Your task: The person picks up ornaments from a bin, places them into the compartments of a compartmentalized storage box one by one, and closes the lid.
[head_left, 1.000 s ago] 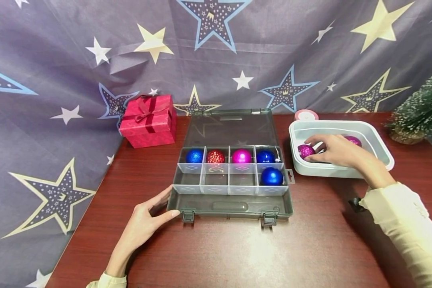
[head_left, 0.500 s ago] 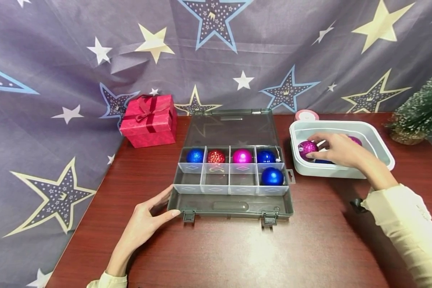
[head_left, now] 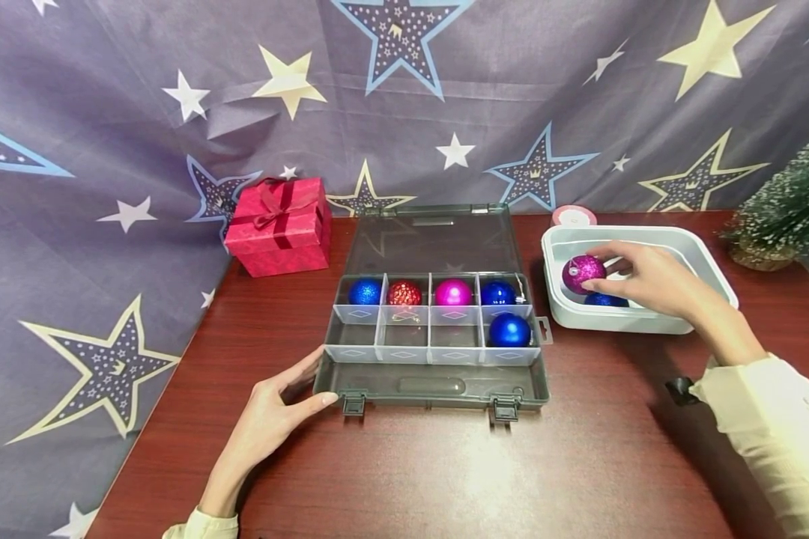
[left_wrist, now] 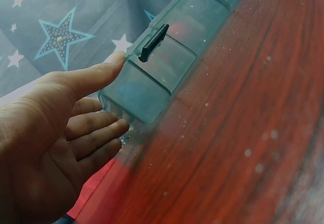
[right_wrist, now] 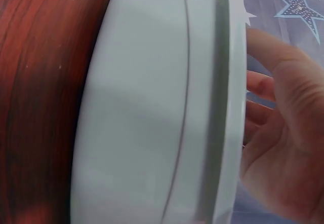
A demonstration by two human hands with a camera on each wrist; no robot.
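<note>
My right hand (head_left: 647, 278) pinches a glittery magenta Christmas ball (head_left: 583, 274) between thumb and fingers, inside the pale tub (head_left: 717, 281). Below it a dark blue ball (head_left: 607, 299) lies in the tub. In the right wrist view the tub's wall (right_wrist: 142, 102) hides the fingertips. My left hand (head_left: 270, 415) touches the left front corner of an opened divider box (head_left: 431, 385), fingers extended along its side and thumb at the front edge. The box's back row holds a blue glitter ball (head_left: 365, 292), a red one (head_left: 404, 293), a pink one (head_left: 453, 293) and a dark blue one (head_left: 498, 293); another blue ball (head_left: 509, 330) sits front right.
A red gift box (head_left: 279, 224) stands behind on the left. The box's clear lid (head_left: 434, 243) lies folded back. A ribbon roll (head_left: 573, 215) sits behind the tub, and a small frosted tree (head_left: 789, 202) stands at far right. A starry cloth (head_left: 418, 123) hangs behind the table.
My right hand has raised the magenta ball slightly and drawn it right within the tub, uncovering more of the blue ball below. My left hand has stayed at the box corner.
</note>
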